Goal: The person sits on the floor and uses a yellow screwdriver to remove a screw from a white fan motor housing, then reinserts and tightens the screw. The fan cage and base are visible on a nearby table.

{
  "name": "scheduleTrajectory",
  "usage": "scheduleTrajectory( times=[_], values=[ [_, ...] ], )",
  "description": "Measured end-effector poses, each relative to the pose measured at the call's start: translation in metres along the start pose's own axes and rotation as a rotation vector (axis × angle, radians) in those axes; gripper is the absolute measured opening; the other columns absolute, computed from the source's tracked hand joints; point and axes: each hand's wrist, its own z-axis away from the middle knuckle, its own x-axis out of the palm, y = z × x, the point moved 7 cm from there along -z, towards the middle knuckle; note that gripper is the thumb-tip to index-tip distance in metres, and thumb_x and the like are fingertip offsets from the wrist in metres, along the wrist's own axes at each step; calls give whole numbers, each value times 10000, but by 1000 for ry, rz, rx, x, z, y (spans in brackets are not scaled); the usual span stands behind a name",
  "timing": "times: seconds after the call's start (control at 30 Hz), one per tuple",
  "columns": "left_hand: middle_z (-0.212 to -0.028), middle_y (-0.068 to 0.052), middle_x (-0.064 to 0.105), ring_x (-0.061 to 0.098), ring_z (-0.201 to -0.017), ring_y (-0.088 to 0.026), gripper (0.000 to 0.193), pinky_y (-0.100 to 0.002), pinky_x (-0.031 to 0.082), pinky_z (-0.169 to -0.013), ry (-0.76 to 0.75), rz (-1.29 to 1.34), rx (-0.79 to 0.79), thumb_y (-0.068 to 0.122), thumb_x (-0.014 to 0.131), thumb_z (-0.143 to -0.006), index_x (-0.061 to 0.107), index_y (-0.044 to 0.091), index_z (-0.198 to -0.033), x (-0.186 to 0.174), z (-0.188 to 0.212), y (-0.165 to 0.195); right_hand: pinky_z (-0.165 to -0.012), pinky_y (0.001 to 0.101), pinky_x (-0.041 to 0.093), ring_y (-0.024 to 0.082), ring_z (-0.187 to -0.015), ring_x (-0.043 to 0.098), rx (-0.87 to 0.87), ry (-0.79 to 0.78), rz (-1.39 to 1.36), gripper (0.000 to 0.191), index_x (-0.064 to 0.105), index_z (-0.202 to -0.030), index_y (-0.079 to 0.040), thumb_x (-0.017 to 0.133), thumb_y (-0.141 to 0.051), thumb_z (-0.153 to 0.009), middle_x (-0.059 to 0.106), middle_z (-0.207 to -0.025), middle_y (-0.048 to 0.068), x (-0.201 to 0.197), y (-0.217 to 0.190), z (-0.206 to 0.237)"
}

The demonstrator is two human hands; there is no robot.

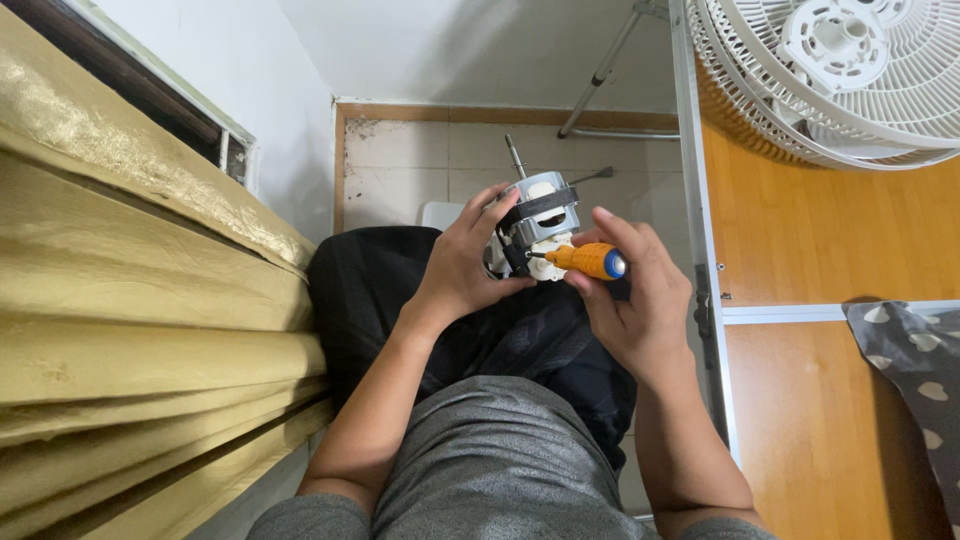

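Two bare hands at work over the lap, above dark trousers [400,290]. Left hand [462,268] wrapped around the side of a small fan motor [540,222], grip clamped on its grey metal body, thumb and fingers spread across the near face. Motor held upright-tilted in mid-air above the knees, thin steel shaft [515,157] sticking up and away toward the tiled floor [410,160]. Right hand [630,300] closed on an orange-handled screwdriver [590,261], grip tight around the handle, blue cap end toward the palm, tip pressed sideways into the white plastic part at the motor's lower edge. Hands nearly touching, motor between them.

To the left, folds of gold curtain [130,300] beneath a window frame. To the right, a wooden counter [830,230] with a metal edge, a white fan grille [840,70] lying at its far end, and a grey cloth with pale heart shapes [915,370] at the near corner. Below, a grey shirt [500,460].
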Motion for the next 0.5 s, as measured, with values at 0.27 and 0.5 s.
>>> scheduleTrajectory(
  times=[0.27,0.5],
  values=[
    [-1510,-168,501,597,-1311,-387,1095,-445,543,-1047,17,-9,26,403,967,-621,406,163,-1532,-1,-1,1,-915,393,575,358,-1058,724,52,-198,-59,451,518,-1217,-59,748,88,-859,713,-1143,188,8,0,-4],
    [-1506,-166,508,606,-1294,-387,1079,-445,542,-1037,8,-17,2,415,963,-619,429,157,-1520,-2,-2,2,-922,423,547,381,-1073,670,5,-185,-55,443,422,-1250,-3,665,81,-889,612,-1221,210,1,-16,-20]
  ],
)
